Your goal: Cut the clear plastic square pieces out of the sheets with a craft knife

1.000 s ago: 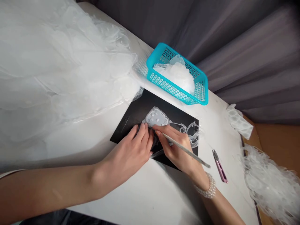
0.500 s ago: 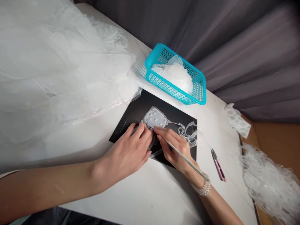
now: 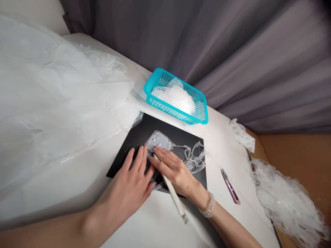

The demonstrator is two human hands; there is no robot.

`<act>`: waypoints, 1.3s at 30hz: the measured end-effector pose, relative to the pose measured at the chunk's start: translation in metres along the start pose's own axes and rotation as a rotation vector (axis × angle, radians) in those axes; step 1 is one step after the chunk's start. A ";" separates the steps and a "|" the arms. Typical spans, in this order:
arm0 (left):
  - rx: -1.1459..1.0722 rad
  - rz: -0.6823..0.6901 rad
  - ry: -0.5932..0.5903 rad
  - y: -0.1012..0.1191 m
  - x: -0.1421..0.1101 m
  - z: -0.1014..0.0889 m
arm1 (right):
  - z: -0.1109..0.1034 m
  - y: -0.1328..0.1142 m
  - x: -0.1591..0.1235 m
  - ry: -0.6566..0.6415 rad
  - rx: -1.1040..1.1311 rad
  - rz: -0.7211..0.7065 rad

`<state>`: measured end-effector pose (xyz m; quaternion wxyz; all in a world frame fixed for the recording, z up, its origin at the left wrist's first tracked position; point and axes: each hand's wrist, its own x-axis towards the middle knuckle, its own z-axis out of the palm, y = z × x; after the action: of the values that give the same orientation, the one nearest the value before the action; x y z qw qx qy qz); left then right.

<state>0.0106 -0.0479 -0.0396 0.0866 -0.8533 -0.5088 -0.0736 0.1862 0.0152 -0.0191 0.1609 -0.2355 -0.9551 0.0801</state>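
On the black sheet [image 3: 121,162], a translucent plastic piece [image 3: 159,139] with small raised bits lies just beyond my fingertips. My left hand [image 3: 136,175] rests with its fingers spread, the tips at the lower edge of that piece. Beside it, my right hand [image 3: 174,168] keeps a slim pale pen-like tool [image 3: 173,196] between thumb and palm, its rear end slanting toward me. The right fingers lie stretched over the piece's lower right edge. The tool's front end is hidden under the hand. A tangle of clear cut-out strips [image 3: 195,158] trails right of the piece.
A turquoise basket [image 3: 168,109] holding white translucent pieces stands behind the sheet. Pink-handled thread snips [image 3: 231,187] lie to the right. A big heap of white sheer pieces [image 3: 64,103] fills the left; clear scraps [image 3: 287,199] hang at the right table edge.
The camera view has shifted, moving the scene left and down. My right hand has gone from a pen grip to fingers laid flatter, the tool's rear end swinging toward me. Left fingers spread wider.
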 end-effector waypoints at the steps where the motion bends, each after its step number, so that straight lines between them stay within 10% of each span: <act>1: 0.003 -0.001 0.005 0.000 0.000 0.001 | 0.000 0.000 0.002 -0.010 0.041 0.001; 5: 0.023 0.021 -0.004 -0.001 0.002 0.001 | -0.014 0.023 -0.006 0.252 0.430 0.418; 11: -0.061 0.029 -0.033 0.000 0.002 -0.005 | -0.090 0.106 -0.111 0.857 0.530 0.898; 15: -0.156 -0.002 -0.038 -0.003 0.006 -0.009 | -0.104 0.092 -0.134 1.104 0.846 1.226; 21: -0.671 -0.080 0.012 -0.019 0.023 -0.036 | -0.084 0.019 -0.044 0.848 0.996 0.906; 26: -1.889 -0.436 -0.466 -0.035 0.046 -0.051 | -0.092 -0.016 -0.019 0.731 0.800 0.716; 29: -2.394 -0.595 -0.677 -0.042 0.052 -0.044 | -0.095 -0.041 -0.027 0.424 0.727 0.584; 32: -2.412 -0.647 -0.687 -0.043 0.049 -0.039 | -0.096 -0.051 -0.030 0.209 0.696 0.483; 39: -2.039 -0.552 -0.615 -0.041 0.042 -0.040 | -0.080 -0.022 0.000 0.191 0.468 0.799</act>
<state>-0.0070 -0.0016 0.0117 -0.8088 -0.3633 -0.3824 -0.2602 0.2047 0.0018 0.0604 0.2534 -0.5482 -0.7270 0.3268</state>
